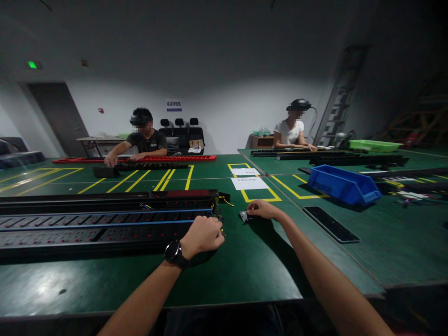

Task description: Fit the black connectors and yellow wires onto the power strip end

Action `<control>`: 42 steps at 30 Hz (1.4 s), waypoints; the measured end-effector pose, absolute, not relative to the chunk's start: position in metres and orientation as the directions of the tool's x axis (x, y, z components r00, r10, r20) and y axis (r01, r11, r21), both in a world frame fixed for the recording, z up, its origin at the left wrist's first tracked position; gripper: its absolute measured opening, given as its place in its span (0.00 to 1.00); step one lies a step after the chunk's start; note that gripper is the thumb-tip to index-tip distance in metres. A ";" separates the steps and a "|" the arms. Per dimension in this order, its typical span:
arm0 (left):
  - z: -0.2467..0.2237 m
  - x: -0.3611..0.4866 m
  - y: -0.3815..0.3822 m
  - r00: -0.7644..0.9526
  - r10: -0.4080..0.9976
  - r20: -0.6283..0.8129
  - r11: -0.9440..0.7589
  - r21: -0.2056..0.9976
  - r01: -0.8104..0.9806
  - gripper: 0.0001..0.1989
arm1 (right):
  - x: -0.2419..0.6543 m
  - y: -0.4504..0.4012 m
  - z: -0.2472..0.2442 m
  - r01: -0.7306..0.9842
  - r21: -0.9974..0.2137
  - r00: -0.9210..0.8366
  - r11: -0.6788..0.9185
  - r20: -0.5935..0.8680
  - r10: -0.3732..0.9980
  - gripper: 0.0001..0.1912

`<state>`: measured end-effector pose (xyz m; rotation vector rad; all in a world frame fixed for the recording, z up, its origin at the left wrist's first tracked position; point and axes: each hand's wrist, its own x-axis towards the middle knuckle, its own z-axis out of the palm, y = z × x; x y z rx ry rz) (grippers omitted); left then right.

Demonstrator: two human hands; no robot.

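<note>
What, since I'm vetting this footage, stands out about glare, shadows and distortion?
Head view: glare whitens the green table at lower left; head view: a dark shadow stretches from below the right hand toward the near edge; head view: the door leans, probably lens distortion; head view: far right murky.

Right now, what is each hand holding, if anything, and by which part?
The right hand pinches a small silvery plate by its right side. Whether the left hand, by long black red-dotted bars, holds anything cannot be told.
</note>
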<state>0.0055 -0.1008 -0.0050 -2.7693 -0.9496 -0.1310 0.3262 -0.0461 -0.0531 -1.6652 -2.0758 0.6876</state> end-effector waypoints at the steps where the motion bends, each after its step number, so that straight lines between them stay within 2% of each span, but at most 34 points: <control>1: -0.005 0.006 -0.101 0.788 0.597 0.150 -0.770 -0.168 0.616 0.11 | 0.326 -0.046 -0.053 0.786 -0.593 -0.213 0.174 0.004 0.977 0.12; 19: -0.005 0.006 -0.097 0.792 0.592 0.151 -0.777 -0.155 0.610 0.11 | 0.330 -0.039 -0.059 0.827 -0.539 -0.148 0.160 0.067 0.987 0.11; 23: -0.005 0.006 -0.097 0.792 0.591 0.153 -0.778 -0.150 0.610 0.11 | 0.344 -0.038 -0.062 0.875 -0.481 0.121 -0.065 0.085 0.989 0.11; 27: -0.006 0.006 -0.097 0.794 0.585 0.166 -0.782 -0.146 0.606 0.12 | 0.357 -0.044 -0.062 0.825 -0.448 0.420 -0.344 0.078 0.904 0.15; 33: -0.007 0.005 -0.096 0.799 0.572 0.184 -0.791 -0.132 0.597 0.12 | 0.352 -0.058 -0.050 0.801 -0.386 0.513 -0.459 0.047 0.857 0.19; 37: -0.007 0.004 -0.097 0.792 0.583 0.182 -0.786 -0.123 0.606 0.11 | 0.335 -0.057 -0.039 0.841 -0.363 0.476 -0.402 0.142 0.868 0.15; 39: -0.007 0.004 -0.097 0.790 0.587 0.176 -0.784 -0.118 0.609 0.10 | 0.317 -0.050 -0.036 0.880 -0.367 0.393 -0.301 0.207 0.896 0.15; 42: -0.007 0.005 -0.098 0.783 0.599 0.170 -0.777 -0.113 0.619 0.10 | 0.279 -0.033 -0.036 0.926 -0.373 0.174 -0.064 0.270 0.947 0.17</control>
